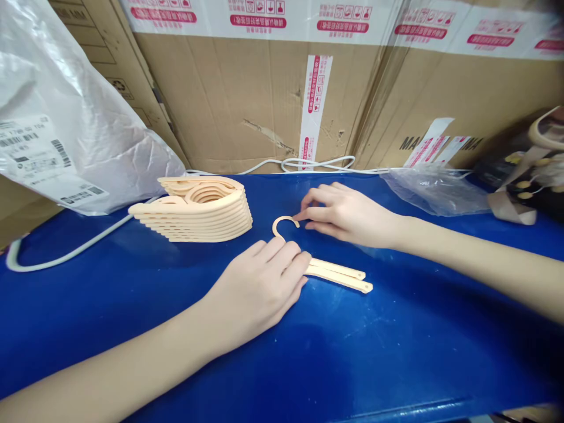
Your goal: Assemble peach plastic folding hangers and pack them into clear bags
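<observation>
On the blue desk (352, 358), a folded cream hanger (339, 279) lies partly hidden under the left hand (262, 282), whose fingers are curled close together around its middle; the right hand (346, 214) has its fingers loosely bent and slightly parted, one tip at the end of the hanger's hook (285, 218), though whether they touch I cannot tell; a stack of similar hangers (198, 220) sits to the left.

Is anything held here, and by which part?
The left hand holds the folded hanger by its middle, below the hook; the right hand is at the hook's tip, its grip unclear.
</observation>
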Demonstrator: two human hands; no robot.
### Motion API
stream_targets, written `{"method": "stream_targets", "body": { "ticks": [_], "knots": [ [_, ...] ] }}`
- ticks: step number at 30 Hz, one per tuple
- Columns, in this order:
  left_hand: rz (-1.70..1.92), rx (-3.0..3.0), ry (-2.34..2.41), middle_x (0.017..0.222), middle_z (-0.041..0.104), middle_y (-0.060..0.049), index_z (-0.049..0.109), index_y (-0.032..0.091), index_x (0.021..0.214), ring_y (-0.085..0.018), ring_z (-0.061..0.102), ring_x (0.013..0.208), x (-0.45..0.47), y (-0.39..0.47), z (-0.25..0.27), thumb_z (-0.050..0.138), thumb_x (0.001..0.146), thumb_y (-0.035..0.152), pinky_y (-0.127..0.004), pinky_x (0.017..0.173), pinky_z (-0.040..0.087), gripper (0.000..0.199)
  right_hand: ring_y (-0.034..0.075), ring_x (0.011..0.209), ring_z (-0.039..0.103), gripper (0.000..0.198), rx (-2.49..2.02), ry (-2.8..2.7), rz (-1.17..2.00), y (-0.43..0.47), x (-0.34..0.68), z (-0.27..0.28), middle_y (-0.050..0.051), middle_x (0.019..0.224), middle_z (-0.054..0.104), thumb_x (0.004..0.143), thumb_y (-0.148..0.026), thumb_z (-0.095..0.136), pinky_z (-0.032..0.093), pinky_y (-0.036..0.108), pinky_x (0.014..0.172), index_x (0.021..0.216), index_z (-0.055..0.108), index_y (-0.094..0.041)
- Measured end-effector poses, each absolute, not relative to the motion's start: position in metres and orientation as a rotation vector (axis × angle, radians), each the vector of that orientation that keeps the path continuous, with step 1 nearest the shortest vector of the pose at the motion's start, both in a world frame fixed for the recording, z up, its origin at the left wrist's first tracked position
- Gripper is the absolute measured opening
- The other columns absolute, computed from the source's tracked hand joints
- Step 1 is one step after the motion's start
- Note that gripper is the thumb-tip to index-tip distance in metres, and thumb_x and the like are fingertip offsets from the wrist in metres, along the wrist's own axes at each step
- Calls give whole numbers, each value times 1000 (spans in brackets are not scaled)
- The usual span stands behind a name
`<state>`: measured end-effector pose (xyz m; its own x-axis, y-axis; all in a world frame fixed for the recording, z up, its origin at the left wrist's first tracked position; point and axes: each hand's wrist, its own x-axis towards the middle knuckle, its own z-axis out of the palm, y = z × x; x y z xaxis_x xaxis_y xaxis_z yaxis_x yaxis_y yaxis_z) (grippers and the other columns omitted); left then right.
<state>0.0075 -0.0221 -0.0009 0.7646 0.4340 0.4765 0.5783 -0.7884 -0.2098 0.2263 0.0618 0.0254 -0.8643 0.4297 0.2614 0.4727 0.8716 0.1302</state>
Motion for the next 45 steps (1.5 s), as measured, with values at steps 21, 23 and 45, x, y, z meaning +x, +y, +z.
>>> {"method": "stream_targets", "body": {
  "ticks": [21, 23, 45],
  "knots": [
    [-489, -2383, -646, 89, 73, -12, 70, 5, 105, -22, 67, 73, 15, -46, -4, 53, 95, 24, -30, 54, 47, 27, 23, 81, 57, 11, -363, -3162, -661, 72, 173, 45, 9, 89, 63, 81, -16, 58, 38, 34, 68, 88, 66, -13],
    [-487, -2394, -640, 89, 74, -12, 70, 5, 104, -22, 67, 74, 16, -47, -4, 52, 95, 23, -30, 54, 48, 27, 22, 78, 57, 9, -426, -3166, -579, 72, 172, 44, 9, 85, 63, 78, -17, 58, 38, 33, 68, 81, 66, -13],
    [-509, -2419, -646, 93, 75, -14, 71, 6, 102, -22, 71, 78, 18, -46, -3, 52, 95, 23, -29, 56, 51, 26, 10, 60, 50, 14, -921, -2665, 615, 67, 217, 43, -2, 71, 61, 86, -31, 61, 37, 23, 56, 82, 62, -17]
  ]
}}
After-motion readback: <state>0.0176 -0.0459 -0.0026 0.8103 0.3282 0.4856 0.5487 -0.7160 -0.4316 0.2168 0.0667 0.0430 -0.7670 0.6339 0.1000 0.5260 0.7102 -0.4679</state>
